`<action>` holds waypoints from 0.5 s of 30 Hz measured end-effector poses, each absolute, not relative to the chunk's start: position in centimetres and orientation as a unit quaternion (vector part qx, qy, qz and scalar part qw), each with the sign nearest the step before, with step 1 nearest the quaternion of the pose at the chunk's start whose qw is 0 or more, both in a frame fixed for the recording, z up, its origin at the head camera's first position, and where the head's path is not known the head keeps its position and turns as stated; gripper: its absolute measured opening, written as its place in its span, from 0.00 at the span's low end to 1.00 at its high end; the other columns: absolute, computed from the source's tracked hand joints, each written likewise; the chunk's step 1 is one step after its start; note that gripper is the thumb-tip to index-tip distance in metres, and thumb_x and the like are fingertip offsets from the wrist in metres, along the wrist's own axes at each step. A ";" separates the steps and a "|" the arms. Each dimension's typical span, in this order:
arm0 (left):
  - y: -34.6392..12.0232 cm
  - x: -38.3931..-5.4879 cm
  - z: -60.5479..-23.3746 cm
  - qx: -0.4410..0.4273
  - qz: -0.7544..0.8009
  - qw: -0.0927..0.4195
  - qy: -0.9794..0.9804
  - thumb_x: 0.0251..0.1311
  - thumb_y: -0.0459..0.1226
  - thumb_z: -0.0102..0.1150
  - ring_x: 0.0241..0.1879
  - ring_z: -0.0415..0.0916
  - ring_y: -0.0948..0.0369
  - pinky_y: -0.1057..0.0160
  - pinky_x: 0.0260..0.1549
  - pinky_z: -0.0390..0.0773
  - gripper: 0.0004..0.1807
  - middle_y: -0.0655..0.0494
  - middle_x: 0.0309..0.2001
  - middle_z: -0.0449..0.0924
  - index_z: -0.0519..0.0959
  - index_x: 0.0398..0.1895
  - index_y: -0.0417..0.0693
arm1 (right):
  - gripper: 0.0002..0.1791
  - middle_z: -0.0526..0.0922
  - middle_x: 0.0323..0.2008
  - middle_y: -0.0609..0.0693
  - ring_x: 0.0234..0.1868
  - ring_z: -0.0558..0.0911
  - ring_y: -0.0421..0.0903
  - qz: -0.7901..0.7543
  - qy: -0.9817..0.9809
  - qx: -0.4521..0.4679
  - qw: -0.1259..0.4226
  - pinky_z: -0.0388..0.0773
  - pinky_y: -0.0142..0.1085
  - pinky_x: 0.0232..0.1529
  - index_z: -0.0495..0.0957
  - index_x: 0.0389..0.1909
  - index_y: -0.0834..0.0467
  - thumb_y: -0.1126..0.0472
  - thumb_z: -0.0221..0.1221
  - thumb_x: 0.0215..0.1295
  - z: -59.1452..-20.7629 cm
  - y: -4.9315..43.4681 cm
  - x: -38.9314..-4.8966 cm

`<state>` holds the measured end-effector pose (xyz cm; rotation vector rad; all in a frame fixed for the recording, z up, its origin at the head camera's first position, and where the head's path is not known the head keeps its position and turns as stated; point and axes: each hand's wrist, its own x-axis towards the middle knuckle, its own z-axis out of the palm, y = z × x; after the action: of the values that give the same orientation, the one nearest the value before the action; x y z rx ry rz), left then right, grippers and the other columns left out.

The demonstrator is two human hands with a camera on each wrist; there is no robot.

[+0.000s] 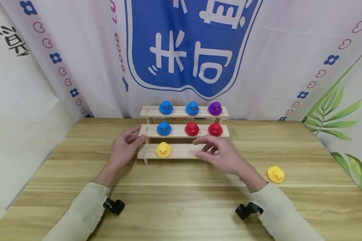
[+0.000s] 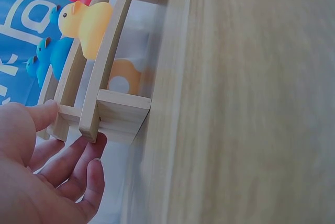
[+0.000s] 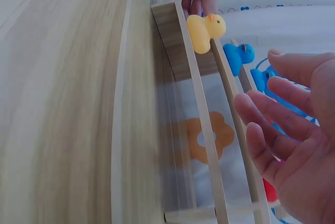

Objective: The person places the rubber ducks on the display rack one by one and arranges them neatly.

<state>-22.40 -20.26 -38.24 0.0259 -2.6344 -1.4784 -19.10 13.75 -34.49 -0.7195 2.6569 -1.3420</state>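
Note:
A three-step wooden shelf (image 1: 180, 151) stands at the back of the table. My left hand (image 1: 123, 150) holds its left end, the thumb against the middle step in the left wrist view. Over the right part of the bottom step hovers my right hand (image 1: 224, 154), fingers loosely bent around nothing. A yellow duck (image 1: 163, 150) sits at the left of that step. The middle step carries a blue duck (image 1: 164, 129) and two red ducks (image 1: 192, 129). Up top are two blue ducks (image 1: 166, 107) and a purple duck (image 1: 215, 108).
Another yellow duck (image 1: 276, 174) lies on the wooden table (image 1: 175, 207), right of my right forearm. A printed cloth (image 1: 102, 67) hangs right behind the shelf. Black wrist cameras (image 1: 114, 206) are strapped to both sleeves.

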 end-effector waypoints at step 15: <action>-20.3 -22.3 -38.3 0.002 -0.492 0.058 -0.869 0.63 0.59 0.59 0.55 0.80 0.54 0.73 0.38 0.75 0.34 0.48 0.52 0.85 0.68 0.71 0.64 | 0.18 0.83 0.54 0.49 0.45 0.83 0.44 -0.457 0.864 -0.210 0.011 0.82 0.39 0.44 0.80 0.54 0.48 0.50 0.65 0.65 -34.7 18.9 -18.3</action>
<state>-22.33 -20.29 -38.29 0.0047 -2.6326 -1.4899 -18.32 18.88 -34.72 -0.6555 2.6965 -1.4270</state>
